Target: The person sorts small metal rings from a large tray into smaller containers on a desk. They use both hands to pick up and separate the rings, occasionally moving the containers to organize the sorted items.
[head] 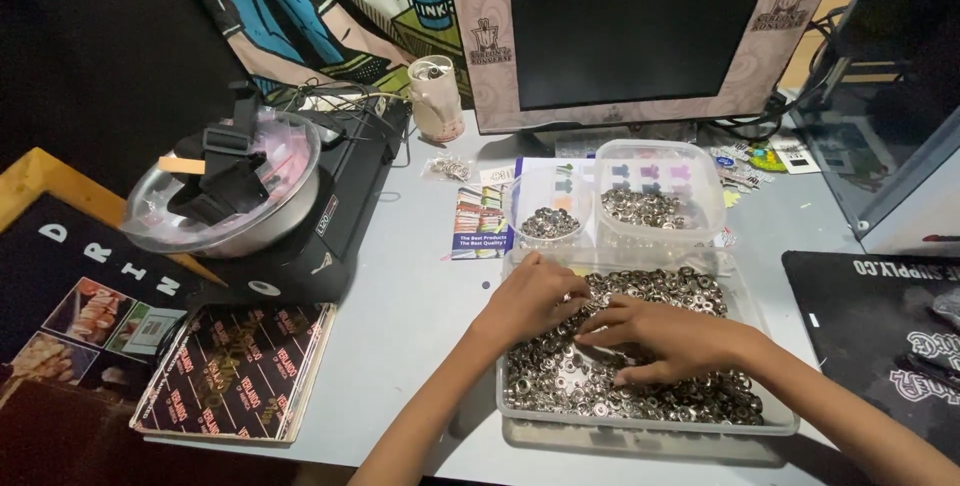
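Both hands, left hand (530,298) and right hand (665,338), rest in the metal rings (640,386), fingers loosely spread. Whether any pinch a ring is unclear. The clear tray (780,416) walls sit close around them.

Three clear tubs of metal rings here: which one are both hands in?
The big tub nearest the person: left hand and right hand rest on its rings. The two smaller tubs behind it are untouched.

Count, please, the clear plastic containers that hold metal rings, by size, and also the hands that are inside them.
Large clear tray of metal rings: 1
Medium clear tub of rings: 1
Small clear cup of rings: 1
Hands in the large tray: 2, left hand and right hand
Total: 3 containers, 2 hands
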